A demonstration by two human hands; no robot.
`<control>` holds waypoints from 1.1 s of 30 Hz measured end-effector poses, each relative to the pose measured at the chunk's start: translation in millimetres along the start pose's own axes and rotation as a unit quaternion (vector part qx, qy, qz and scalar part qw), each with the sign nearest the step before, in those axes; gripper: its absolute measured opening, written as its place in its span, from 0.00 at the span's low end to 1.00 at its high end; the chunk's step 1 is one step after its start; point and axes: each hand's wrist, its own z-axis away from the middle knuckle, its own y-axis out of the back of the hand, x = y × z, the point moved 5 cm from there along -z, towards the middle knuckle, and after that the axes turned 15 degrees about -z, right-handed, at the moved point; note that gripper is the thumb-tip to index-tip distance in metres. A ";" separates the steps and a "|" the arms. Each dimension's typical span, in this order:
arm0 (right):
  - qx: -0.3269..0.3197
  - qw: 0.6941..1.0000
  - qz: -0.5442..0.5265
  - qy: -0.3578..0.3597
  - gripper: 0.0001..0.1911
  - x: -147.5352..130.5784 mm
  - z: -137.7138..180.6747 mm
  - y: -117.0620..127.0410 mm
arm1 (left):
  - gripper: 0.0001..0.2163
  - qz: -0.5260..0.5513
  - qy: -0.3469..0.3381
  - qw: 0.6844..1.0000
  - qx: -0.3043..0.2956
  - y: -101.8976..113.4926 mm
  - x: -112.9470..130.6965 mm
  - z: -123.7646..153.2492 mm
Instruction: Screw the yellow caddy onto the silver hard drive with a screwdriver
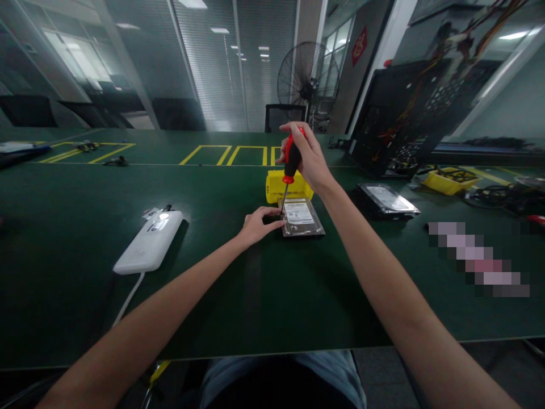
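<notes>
A green table (pixel 298 295) spans the view, a black computer case (pixel 374 119) standing at its far right. A white device (pixel 147 247) lies on the left. At the middle, just before a yellow box (pixel 300 189), lies a hard drive (pixel 303 218). The right hand (pixel 313 156) curls round a tilted screwdriver (pixel 292 156). The left hand (pixel 256 225) touches the drive's left edge; whether it pinches, one cannot tell.

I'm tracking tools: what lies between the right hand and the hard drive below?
In the head view, the screwdriver, gripped and pointing down at the hard drive.
</notes>
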 end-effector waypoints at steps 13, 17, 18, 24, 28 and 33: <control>0.023 0.999 0.027 -0.012 0.22 3.1 -0.9 2.6 | 0.21 0.001 0.006 1.000 -0.005 3.0 4.1 2.7; 0.029 0.999 0.016 -0.011 0.24 2.7 -0.6 2.3 | 0.22 0.002 -0.006 1.000 0.002 1.4 2.1 1.5; 0.028 0.999 0.015 -0.014 0.25 3.1 -0.6 2.3 | 0.22 0.004 -0.007 1.000 0.006 0.9 1.4 1.0; 0.024 0.999 0.015 -0.014 0.21 3.4 -0.8 3.3 | 0.22 0.003 -0.005 1.000 0.009 -0.4 0.4 0.0; 0.022 1.000 0.007 -0.017 0.22 4.3 -0.3 3.1 | 0.22 -0.003 0.008 1.000 -0.003 1.1 1.7 2.2; 0.018 0.999 -0.015 -0.024 0.23 8.5 -1.2 4.7 | 0.22 -0.002 0.001 1.000 -0.001 2.4 3.1 2.9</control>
